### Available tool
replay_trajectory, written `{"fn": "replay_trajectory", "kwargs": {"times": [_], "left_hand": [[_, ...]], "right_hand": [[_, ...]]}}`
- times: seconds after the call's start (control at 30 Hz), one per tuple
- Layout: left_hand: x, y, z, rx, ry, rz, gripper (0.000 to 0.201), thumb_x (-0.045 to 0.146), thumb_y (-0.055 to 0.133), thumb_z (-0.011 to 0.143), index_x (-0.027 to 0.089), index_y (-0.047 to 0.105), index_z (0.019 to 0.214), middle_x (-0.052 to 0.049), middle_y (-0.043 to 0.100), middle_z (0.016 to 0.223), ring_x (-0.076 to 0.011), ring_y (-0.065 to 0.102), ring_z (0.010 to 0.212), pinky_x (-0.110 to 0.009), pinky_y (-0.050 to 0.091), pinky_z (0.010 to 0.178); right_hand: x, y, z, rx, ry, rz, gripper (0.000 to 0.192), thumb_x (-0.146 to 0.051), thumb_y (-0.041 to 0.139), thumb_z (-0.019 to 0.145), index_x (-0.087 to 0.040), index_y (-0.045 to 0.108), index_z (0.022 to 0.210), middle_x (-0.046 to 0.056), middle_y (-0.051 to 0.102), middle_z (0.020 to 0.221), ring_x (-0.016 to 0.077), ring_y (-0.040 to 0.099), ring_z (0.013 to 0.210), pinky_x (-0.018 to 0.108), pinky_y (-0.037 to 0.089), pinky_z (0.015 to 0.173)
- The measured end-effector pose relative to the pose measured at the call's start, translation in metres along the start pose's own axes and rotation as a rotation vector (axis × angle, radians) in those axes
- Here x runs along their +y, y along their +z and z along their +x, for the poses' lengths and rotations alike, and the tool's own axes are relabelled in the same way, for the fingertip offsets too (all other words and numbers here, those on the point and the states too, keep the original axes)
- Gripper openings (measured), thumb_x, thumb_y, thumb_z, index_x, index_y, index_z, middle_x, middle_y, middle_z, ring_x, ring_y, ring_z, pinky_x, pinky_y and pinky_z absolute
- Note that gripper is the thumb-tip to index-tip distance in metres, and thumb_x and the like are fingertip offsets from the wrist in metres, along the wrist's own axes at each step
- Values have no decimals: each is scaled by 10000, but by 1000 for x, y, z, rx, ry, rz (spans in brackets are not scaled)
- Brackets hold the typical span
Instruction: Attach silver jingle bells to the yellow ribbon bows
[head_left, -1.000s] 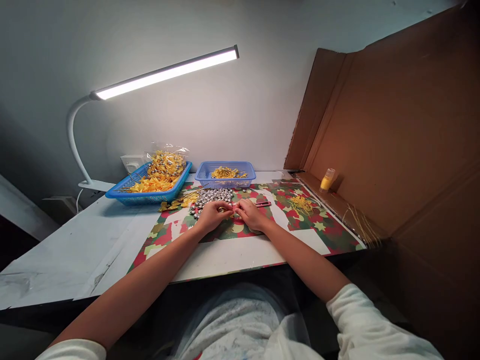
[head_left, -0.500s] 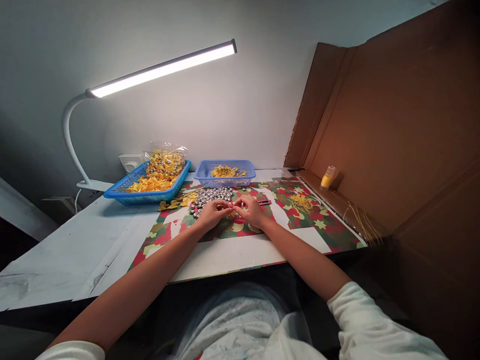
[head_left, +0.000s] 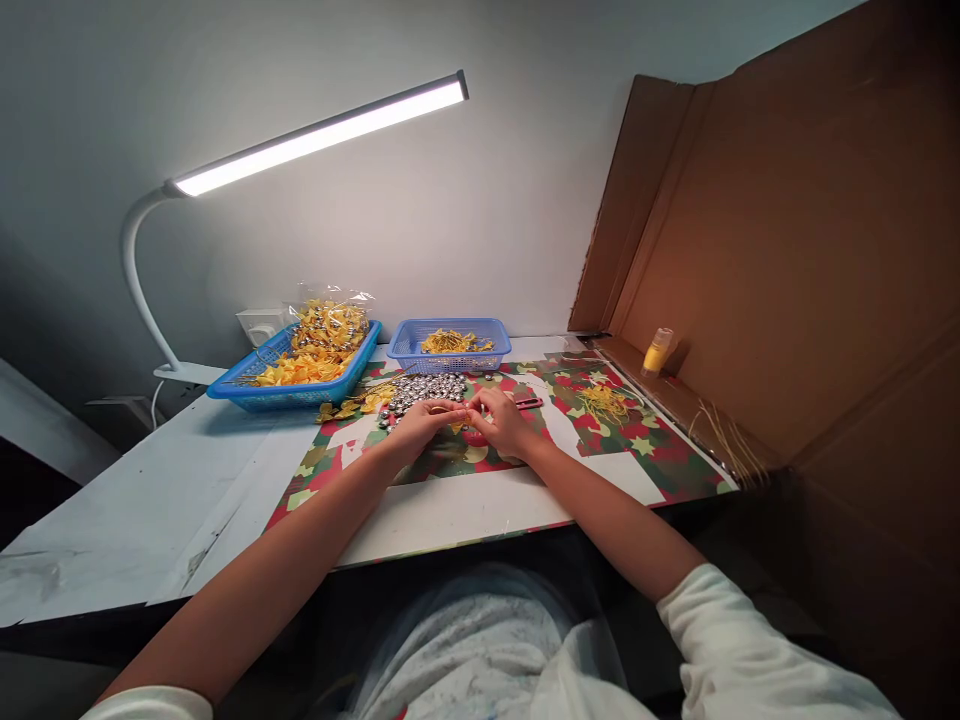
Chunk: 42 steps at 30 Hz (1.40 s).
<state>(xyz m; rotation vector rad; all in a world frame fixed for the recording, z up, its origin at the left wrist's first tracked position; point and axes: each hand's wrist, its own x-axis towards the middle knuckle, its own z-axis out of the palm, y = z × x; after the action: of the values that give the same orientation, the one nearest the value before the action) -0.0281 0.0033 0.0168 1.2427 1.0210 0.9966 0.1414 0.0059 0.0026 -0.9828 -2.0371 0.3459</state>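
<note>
My left hand and my right hand meet fingertip to fingertip over the patterned mat, both closed in a pinch. A small yellow piece, like a bit of ribbon or cord, shows at the fingertips; its exact shape is mostly hidden. Just behind my left hand lies a heap of small silver bells. Yellow petal-like pieces on thin stems rest left of the heap. Beside my right hand, a pink-handled tool lies on the mat, partly covered by the hand.
A blue basket of yellow pieces and a filled clear bag stands at left, a smaller blue basket behind. Yellow cords lie at right, near a yellow-filled bottle. Cardboard walls the right; a lamp hangs above.
My hands stay pinched together in nearly the same place, with the fingers shifting only slightly. The view has tilted a little.
</note>
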Motion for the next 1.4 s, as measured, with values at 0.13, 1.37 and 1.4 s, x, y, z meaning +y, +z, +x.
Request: {"fn": "replay_trajectory", "kwargs": {"times": [0.13, 1.37, 1.4], "left_hand": [[1, -2, 2, -52, -8, -61, 296, 312, 843, 495, 124, 709, 680, -16, 634, 668, -65, 426, 529, -216, 269, 488], [-1, -1, 2, -74, -76, -186, 228, 230, 829, 532, 109, 725, 695, -17, 606, 668, -59, 416, 540, -203, 304, 493], [-1, -1, 3, -75, -82, -193, 219, 224, 827, 539, 107, 723, 692, -19, 611, 671, -58, 419, 536, -204, 306, 492]], "right_hand": [[-1, -1, 0, 3, -11, 10, 107, -216, 479, 842, -201, 519, 743, 15, 601, 779, 172, 515, 793, 320, 349, 757], [-3, 3, 0, 113, 16, 67, 134, -220, 521, 810, -208, 538, 678, -2, 600, 710, 164, 534, 745, 310, 370, 736], [-3, 4, 0, 121, 15, 57, 124, -221, 523, 810, -209, 543, 689, 0, 599, 717, 166, 534, 750, 311, 369, 738]]}}
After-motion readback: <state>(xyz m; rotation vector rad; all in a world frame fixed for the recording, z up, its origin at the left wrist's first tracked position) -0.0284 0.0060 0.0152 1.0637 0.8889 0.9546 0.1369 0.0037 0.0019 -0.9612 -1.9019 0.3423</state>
